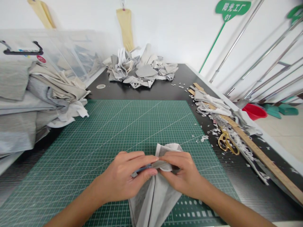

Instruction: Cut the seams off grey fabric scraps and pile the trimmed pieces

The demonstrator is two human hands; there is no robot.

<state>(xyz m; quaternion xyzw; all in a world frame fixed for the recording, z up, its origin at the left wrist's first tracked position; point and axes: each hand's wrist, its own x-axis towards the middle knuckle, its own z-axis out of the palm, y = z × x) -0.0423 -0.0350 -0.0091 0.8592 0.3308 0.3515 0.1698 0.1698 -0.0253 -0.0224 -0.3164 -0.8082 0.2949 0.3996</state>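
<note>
Upper right, green sign (233, 7) — seemingly "阳光工厂 01".

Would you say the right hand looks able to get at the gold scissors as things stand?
Probably yes: the scissors lie on its side, handles uncovered among scraps, but the right hand would first have to let go of the cloth.

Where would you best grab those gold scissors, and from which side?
Probably by the two handle loops of the scissors, from the near side, slightly above. They face roughly towards the person, largely uncovered, while the blade end points away into the scraps. The wooden strip beside them makes the right side tighter.
</note>
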